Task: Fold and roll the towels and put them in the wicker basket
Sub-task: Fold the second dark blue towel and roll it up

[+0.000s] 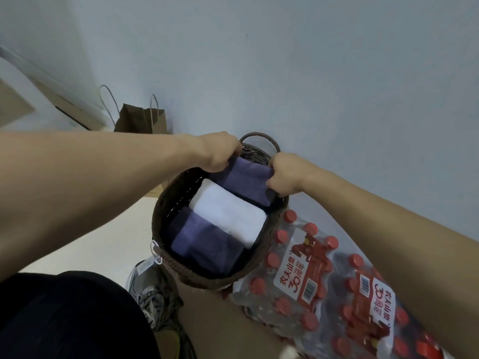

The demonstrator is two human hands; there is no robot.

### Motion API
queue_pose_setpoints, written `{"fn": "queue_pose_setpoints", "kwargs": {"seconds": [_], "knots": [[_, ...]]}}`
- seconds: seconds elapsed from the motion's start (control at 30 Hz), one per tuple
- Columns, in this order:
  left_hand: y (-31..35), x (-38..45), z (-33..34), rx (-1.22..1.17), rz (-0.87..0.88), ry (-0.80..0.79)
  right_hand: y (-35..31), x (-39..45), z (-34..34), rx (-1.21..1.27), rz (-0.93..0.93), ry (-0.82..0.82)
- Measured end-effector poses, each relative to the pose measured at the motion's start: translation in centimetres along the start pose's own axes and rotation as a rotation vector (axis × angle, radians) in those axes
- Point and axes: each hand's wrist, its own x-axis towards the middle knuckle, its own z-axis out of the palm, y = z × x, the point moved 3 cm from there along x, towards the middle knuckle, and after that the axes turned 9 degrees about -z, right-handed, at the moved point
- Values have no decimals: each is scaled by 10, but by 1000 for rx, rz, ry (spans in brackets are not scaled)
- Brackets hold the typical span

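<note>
Both ends of purple towel [243,181] pinched by left hand [220,154] and right hand [283,177], at far end of basket [166,203]. Soft, light, likely unrolling; best gripped at ends.

Wicker basket [166,208]: dark brown woven fibre, rough. Towels [228,216]: soft matt cloth, purple and white. Bottle pack [324,288]: glossy plastic wrap, red plastic caps. Bag [140,120]: matt brown paper.
</note>
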Motion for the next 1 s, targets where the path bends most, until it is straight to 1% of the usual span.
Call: {"fn": "queue_pose_setpoints", "kwargs": {"seconds": [0.1,0.2,0.23,0.33,0.37,0.4,0.43,0.5,0.53,0.57,0.63,0.7,0.77,0.83,0.9,1.0], "knots": [[2,2,5,52,13,1,-3,9,6,-33,-16,-82],[7,3,9,114,29,-8,-3,19,11,7,12,-177],[8,2,8,116,37,21,-3,22,10,0,20,-180],[12,-10,0,105,146,229,-5,27,10,-34,28,-139],[13,-16,1,75,188,246,-6,28,11,-32,31,-124],[14,-20,6,45,204,195,-5,29,13,-23,35,-111],[13,-24,13,41,196,98,-4,29,15,-3,43,-92],[9,-26,31,119,132,-89,-1,28,16,30,48,-18],[6,-25,38,128,113,-114,0,28,16,8,22,47],[3,-23,41,104,108,-102,1,28,16,-43,-19,125],[0,-21,45,51,105,-28,1,28,15,-134,-99,280],[0,-19,51,46,81,31,-1,28,16,-128,-176,368],[2,-17,58,65,64,68,-3,28,20,-95,-241,411],[3,-16,62,83,69,96,-5,28,29,-18,-261,386],[0,-13,63,122,85,100,-6,30,40,39,-251,280],[-8,-10,68,168,102,48,-5,32,51,89,-249,172]]}}
